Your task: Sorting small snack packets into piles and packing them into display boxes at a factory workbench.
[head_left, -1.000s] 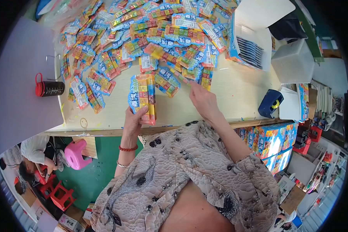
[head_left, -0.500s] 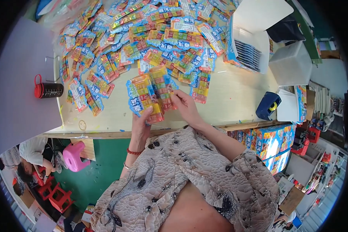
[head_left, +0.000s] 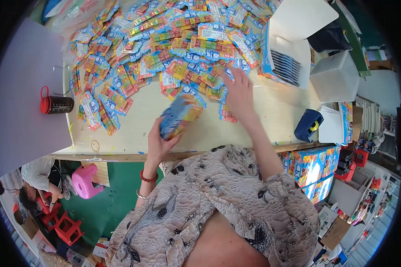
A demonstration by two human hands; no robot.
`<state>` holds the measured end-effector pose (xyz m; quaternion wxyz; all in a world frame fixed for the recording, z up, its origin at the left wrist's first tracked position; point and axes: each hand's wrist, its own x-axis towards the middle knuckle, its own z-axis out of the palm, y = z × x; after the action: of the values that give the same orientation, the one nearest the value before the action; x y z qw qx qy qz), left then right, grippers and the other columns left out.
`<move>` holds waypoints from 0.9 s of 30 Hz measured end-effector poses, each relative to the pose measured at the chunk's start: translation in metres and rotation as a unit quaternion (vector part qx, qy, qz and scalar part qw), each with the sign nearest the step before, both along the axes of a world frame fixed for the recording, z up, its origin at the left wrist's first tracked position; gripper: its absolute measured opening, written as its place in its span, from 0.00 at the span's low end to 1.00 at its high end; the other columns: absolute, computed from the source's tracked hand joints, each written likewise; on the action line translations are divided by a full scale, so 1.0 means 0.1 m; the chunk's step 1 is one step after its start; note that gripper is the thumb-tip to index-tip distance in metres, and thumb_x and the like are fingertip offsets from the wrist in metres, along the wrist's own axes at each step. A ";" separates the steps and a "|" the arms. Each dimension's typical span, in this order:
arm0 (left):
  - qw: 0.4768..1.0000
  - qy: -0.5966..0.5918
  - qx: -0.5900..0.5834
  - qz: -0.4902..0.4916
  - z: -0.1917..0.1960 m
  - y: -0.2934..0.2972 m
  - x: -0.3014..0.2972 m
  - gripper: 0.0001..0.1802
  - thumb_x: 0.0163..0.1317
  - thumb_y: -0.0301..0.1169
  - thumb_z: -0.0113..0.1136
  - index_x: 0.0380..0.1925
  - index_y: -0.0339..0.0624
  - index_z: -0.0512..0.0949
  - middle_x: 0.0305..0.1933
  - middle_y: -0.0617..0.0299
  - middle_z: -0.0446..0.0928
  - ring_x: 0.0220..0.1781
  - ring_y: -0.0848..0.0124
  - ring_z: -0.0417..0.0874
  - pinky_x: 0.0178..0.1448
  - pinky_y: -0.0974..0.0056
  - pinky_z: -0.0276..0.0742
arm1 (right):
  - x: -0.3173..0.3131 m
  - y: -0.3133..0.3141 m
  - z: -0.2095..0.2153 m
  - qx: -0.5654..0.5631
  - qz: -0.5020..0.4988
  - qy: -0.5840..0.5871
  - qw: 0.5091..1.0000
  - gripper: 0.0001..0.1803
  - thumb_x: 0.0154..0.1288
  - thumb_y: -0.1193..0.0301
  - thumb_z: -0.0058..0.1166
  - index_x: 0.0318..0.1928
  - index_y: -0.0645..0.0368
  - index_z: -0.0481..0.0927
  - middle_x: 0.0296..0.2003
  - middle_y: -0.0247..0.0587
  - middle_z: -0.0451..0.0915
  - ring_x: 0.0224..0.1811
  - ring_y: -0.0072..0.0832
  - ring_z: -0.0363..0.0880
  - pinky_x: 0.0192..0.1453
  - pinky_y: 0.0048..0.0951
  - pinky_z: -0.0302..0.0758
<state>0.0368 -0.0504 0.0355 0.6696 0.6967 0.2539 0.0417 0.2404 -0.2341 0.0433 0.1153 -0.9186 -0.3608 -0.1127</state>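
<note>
My left hand (head_left: 161,140) is closed around a small bundle of flat, colourful blister packs (head_left: 179,116), held tilted above the near part of the table and smeared by motion. Their backing cards are blue, with yellow and orange parts. My right hand (head_left: 240,93) reaches over the near right edge of a big pile of similar packs (head_left: 189,49), its fingers stretched toward them. Nothing shows in its grip. Under that hand, one pack (head_left: 227,111) lies partly hidden by the wrist.
An open display box (head_left: 284,66) with a row of packs stands at the right, beside a translucent bin (head_left: 336,75). A blue tape dispenser (head_left: 308,123) sits near the front edge. At left are a dark red-lidded bottle (head_left: 57,104) and a grey panel (head_left: 26,98).
My right hand has let go of the packs held between both hands and moved up and right to the pile. The left hand has turned its bundle and shifted slightly left.
</note>
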 end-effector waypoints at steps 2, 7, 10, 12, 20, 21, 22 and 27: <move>0.936 -0.079 0.302 -0.162 0.10 0.00 0.08 0.35 0.44 0.22 0.70 0.55 0.36 0.68 0.47 0.55 0.78 0.47 0.62 0.81 0.50 0.61 0.78 | 0.28 -0.04 -0.05 -0.077 0.006 -0.101 0.992 0.35 0.53 0.82 0.49 0.63 0.45 0.69 0.61 0.39 0.66 0.63 0.39 0.65 0.65 0.50 0.60; 0.837 -0.070 0.464 -0.281 0.11 -0.18 0.17 0.56 0.39 0.25 0.69 0.69 0.35 0.48 0.51 0.54 0.70 0.53 0.58 0.72 0.59 0.56 0.66 | 0.44 -0.06 -0.13 0.181 0.042 0.127 0.974 0.25 0.56 0.75 0.53 0.57 0.53 0.73 0.51 0.44 0.75 0.57 0.40 0.70 0.59 0.53 0.64; 0.852 -0.048 0.473 -0.218 0.23 -0.25 0.17 0.49 0.42 0.27 0.70 0.65 0.35 0.54 0.53 0.55 0.70 0.54 0.54 0.71 0.61 0.54 0.65 | 0.23 -0.02 -0.09 0.187 -0.203 0.309 0.910 0.24 0.58 0.58 0.60 0.49 0.60 0.75 0.43 0.49 0.77 0.51 0.42 0.72 0.52 0.52 0.67; 0.850 -0.034 0.471 -0.233 0.21 -0.26 0.13 0.47 0.42 0.28 0.70 0.63 0.37 0.57 0.53 0.54 0.69 0.54 0.53 0.71 0.61 0.54 0.65 | 0.10 0.06 -0.22 0.111 -0.210 0.210 0.948 0.27 0.55 0.51 0.61 0.45 0.61 0.75 0.40 0.50 0.76 0.47 0.42 0.72 0.48 0.48 0.68; 0.885 -0.033 0.400 -0.235 0.03 -0.11 0.10 0.39 0.41 0.26 0.71 0.57 0.43 0.66 0.54 0.52 0.68 0.56 0.52 0.70 0.57 0.56 0.71 | 0.37 0.46 -0.30 0.084 -0.151 0.109 0.979 0.28 0.53 0.49 0.62 0.45 0.58 0.76 0.43 0.48 0.73 0.48 0.44 0.70 0.50 0.49 0.67; 0.888 -0.063 0.404 -0.211 0.03 -0.12 0.11 0.40 0.42 0.24 0.70 0.58 0.44 0.65 0.54 0.52 0.68 0.56 0.53 0.71 0.57 0.57 0.72 | 0.45 0.44 -0.35 0.096 -0.042 0.134 0.985 0.23 0.54 0.56 0.62 0.46 0.56 0.77 0.45 0.47 0.73 0.49 0.43 0.70 0.52 0.47 0.68; 0.889 -0.091 0.408 -0.185 0.02 -0.12 0.10 0.40 0.43 0.23 0.70 0.59 0.44 0.64 0.54 0.52 0.68 0.55 0.55 0.72 0.57 0.58 0.73 | 0.48 0.45 -0.35 0.107 0.071 0.157 0.979 0.19 0.54 0.63 0.61 0.47 0.54 0.78 0.47 0.46 0.72 0.51 0.43 0.70 0.53 0.46 0.68; 0.948 -0.108 0.272 -0.123 -0.11 -0.15 -0.02 0.40 0.43 0.19 0.70 0.59 0.43 0.65 0.54 0.52 0.66 0.55 0.58 0.73 0.58 0.59 0.73 | 0.44 0.42 -0.29 0.068 0.179 0.262 0.946 0.17 0.54 0.73 0.59 0.46 0.51 0.81 0.51 0.42 0.73 0.56 0.39 0.69 0.55 0.38 0.70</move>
<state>0.0352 -0.0654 0.0242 0.4783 0.8694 0.0720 0.1013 0.2839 -0.1920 0.0147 0.2859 -0.8261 -0.4677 0.1305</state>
